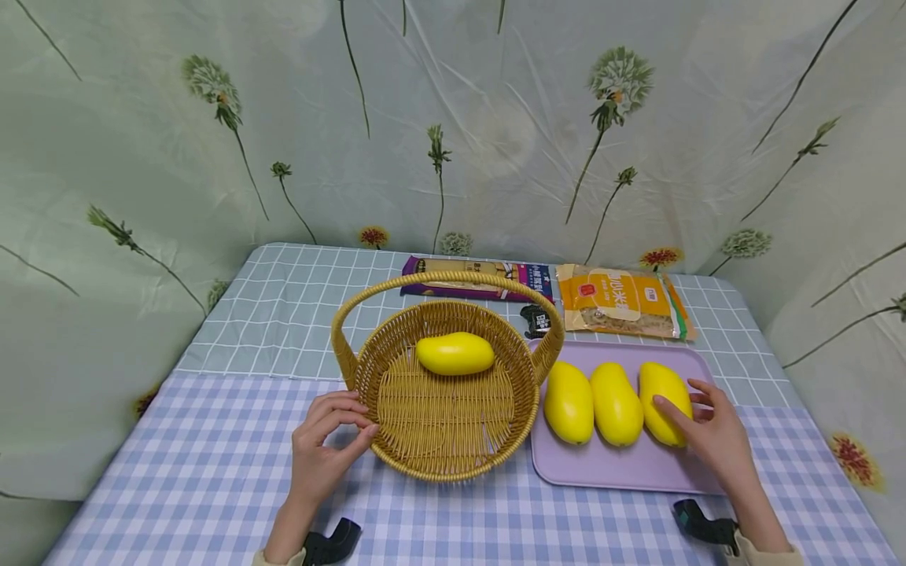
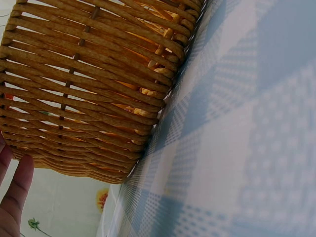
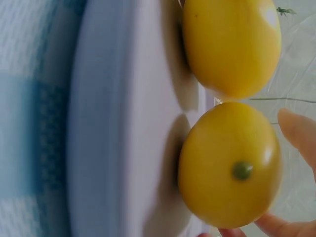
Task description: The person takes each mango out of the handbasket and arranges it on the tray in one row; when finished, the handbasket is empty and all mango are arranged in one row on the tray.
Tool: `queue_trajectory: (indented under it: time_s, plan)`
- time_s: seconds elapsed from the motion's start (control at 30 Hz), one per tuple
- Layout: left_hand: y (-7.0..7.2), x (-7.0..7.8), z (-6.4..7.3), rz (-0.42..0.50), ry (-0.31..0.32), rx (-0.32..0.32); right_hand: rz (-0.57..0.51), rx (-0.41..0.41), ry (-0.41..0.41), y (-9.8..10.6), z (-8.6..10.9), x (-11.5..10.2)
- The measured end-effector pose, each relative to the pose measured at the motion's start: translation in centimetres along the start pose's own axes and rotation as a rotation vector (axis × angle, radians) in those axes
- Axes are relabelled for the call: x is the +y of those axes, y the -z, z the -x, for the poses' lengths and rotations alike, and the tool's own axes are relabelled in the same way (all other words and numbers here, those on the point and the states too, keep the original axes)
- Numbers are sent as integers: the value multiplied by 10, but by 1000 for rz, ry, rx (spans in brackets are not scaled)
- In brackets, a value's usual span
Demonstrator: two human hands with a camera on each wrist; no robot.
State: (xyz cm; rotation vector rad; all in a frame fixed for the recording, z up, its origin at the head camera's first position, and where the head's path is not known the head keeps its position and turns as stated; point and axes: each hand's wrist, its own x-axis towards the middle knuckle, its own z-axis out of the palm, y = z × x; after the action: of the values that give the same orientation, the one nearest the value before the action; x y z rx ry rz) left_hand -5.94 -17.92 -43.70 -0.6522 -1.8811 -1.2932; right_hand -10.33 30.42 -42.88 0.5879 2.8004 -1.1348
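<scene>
My left hand (image 1: 322, 440) holds the near left rim of a round wicker basket (image 1: 453, 475) with a tall handle; the left wrist view shows its fingertips at the woven wall (image 2: 74, 98). Inside the basket, toward the back, lies one yellow mango (image 1: 455, 354). Three more mangoes lie side by side on a lilac tray (image 1: 609, 472): a left one (image 1: 569, 402), a middle one (image 1: 617, 404) and a right one (image 1: 661, 393). Around the right mango my right hand (image 1: 722, 432) is spread, thumb above it and fingers along its far side. In the right wrist view the thumb (image 3: 298, 131) stands off the mango's skin.
Behind the basket lies a purple food packet (image 1: 474, 275), beside an orange bag of grain (image 1: 623, 303). A small black packet (image 1: 535, 321) is between basket and tray. A checked cloth (image 1: 212, 456) covers the near table; a floral curtain (image 1: 495, 141) hangs behind.
</scene>
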Motion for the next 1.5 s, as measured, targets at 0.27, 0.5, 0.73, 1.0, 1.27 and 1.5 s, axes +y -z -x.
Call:
queue_trajectory:
  time_s: [0.27, 0.5, 0.73, 1.0, 1.27, 1.5]
  plan:
    - [0, 0, -1, -3, 2, 2, 21, 162, 123, -8, -13, 24]
    - [0, 1, -1, -5, 2, 1, 18, 289, 257, -14, -17, 28]
    - [-1, 0, -1, 1, 4, 1, -48, 356, 394, -28, -20, 34]
    - [-1, 1, 0, -6, -1, 4, -169, 289, 513, -18, 43, -49]
    - [0, 2, 0, -9, 8, 2, -272, 213, 675, -21, 69, -83]
    - [0, 4, -1, -15, 15, -2, -348, 99, 883, -29, 74, -100]
